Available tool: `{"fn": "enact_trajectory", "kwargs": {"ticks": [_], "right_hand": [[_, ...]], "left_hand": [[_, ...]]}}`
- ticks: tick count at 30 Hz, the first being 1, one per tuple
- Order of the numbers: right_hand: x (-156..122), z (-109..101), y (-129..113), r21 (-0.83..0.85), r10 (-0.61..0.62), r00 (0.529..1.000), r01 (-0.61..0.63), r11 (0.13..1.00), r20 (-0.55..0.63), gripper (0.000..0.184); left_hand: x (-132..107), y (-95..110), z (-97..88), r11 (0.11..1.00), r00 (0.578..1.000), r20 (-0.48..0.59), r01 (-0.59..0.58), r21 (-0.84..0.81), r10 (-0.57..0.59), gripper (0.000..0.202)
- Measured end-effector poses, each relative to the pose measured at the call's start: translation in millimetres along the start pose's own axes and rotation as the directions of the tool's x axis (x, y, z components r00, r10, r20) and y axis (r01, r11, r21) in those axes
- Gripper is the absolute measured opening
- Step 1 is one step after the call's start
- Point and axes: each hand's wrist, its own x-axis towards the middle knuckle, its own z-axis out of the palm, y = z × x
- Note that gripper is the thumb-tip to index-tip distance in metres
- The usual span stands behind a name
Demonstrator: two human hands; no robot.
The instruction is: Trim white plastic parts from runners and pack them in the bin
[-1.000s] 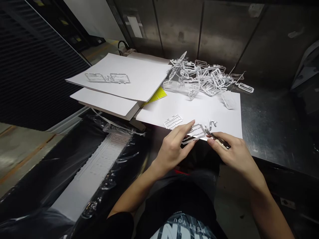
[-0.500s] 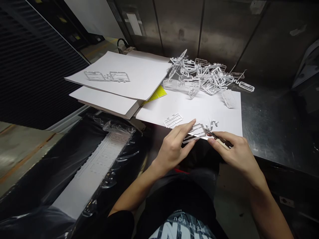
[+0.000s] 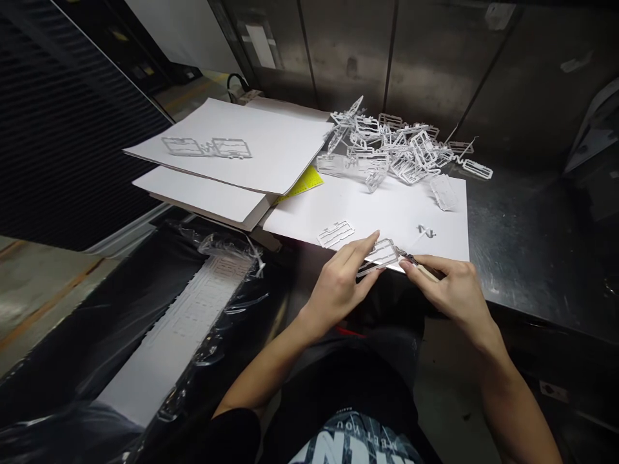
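The left hand (image 3: 338, 287) pinches a white plastic frame (image 3: 382, 253) between thumb and fingers at the near edge of a white sheet (image 3: 377, 212). The right hand (image 3: 449, 290) is closed around a small cutting tool (image 3: 416, 263), its tip touching the frame's right end. Just left of the grip lies 1 loose frame piece (image 3: 335, 234); just beyond it, to the right, a small cut-off scrap (image 3: 425, 231). Farther out, a heap of frames (image 3: 396, 149) and stacked paper (image 3: 232, 154) carrying 1 joined pair (image 3: 207, 147).
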Motion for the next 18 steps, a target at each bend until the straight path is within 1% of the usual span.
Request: {"fn": "enact_trajectory", "kwargs": {"ticks": [3,5,7,10,12,13,15,17,18], "right_hand": [[1,1,11,-0.083,-0.012,0.993,0.002,0.997,-0.117,0.037],[2,-1,23,-0.197,0.000,0.974,-0.046,0.979,-0.227,0.043],[3,-7,37,-0.294,0.034,0.944,-0.136,0.946,-0.330,0.047],[8,-19,64,-0.345,0.109,0.880,-0.291,0.892,-0.462,0.048],[13,-28,83,-0.360,0.154,0.836,-0.383,0.851,-0.526,0.049],[16,-32,91,-0.366,0.172,0.817,-0.421,0.830,-0.550,0.050],[19,-37,102,-0.382,0.184,0.787,-0.472,0.795,-0.589,0.051],[21,-34,103,-0.421,0.155,0.814,-0.440,0.793,-0.560,0.055],[23,-29,101,-0.452,0.128,0.860,-0.379,0.808,-0.493,0.058]], "left_hand": [[0,-6,-1.7,0.999,0.999,0.014,0.037,0.007,-0.037,0.064],[0,-17,-4.4,0.995,0.996,0.011,0.086,0.052,-0.086,0.061],[-2,-37,-6.7,0.980,0.989,-0.007,0.148,0.136,-0.148,0.059],[-7,-76,-8.3,0.940,0.977,-0.016,0.209,0.268,-0.213,0.059],[-10,-100,-10.4,0.929,0.975,0.020,0.204,0.308,-0.221,0.059],[-11,-108,-12.1,0.927,0.976,0.034,0.194,0.320,-0.216,0.059],[-7,-115,-14.3,0.929,0.984,0.038,0.151,0.338,-0.174,0.060],[9,-112,-9.3,0.937,0.996,0.020,0.074,0.343,-0.085,0.064],[24,-107,-1.7,0.943,0.999,0.023,0.028,0.330,-0.038,0.065]]}}
